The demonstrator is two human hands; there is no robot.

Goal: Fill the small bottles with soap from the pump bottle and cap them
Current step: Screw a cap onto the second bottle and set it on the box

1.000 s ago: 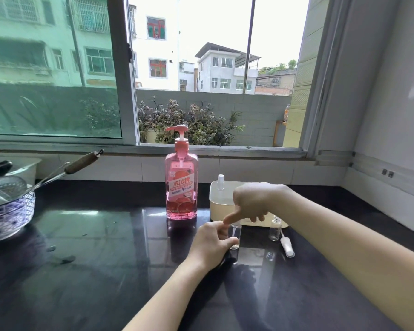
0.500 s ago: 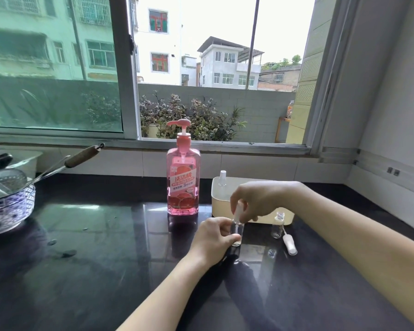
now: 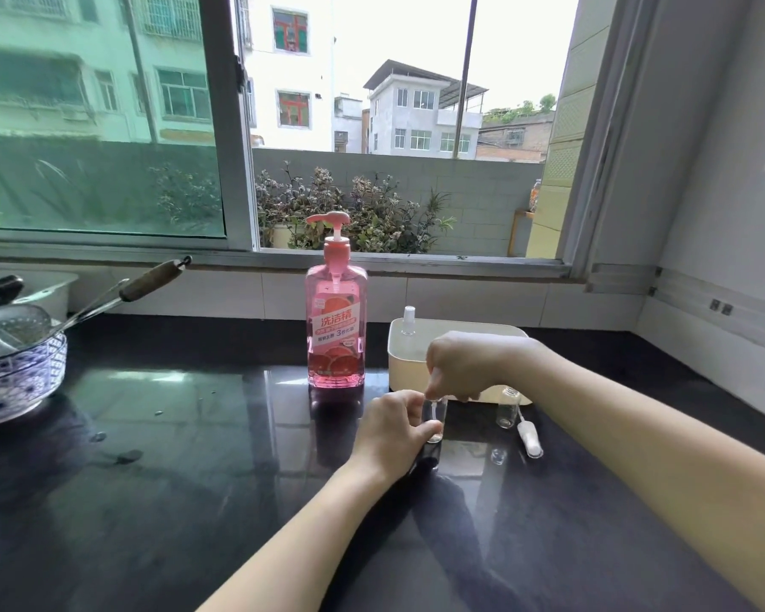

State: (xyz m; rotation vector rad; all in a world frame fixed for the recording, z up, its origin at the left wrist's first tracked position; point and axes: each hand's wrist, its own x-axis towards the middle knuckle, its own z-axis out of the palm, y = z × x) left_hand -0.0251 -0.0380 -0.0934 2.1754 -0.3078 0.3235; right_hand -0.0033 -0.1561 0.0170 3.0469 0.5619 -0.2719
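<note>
the right hand [image 3: 464,364] pinches a spray cap [image 3: 433,404] from above at the mouth of the small bottle [image 3: 436,424], its tube hanging straight down inside. the left hand [image 3: 394,428] grips that bottle's side, upright on the counter [image 3: 195,479]. the pump bottle [image 3: 335,329] stands behind, nearer the left hand.

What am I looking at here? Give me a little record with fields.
Left hand: grips a small clear bottle standing on the black counter
Right hand: pinches a spray cap at that bottle's mouth, tube inside
Soap: pink pump bottle, upright behind the hands, untouched
Spare bottle: uncapped, upright, right of the hands
Loose cap: lies beside it
Cream box: behind the right hand; a capped bottle stands in it
</note>
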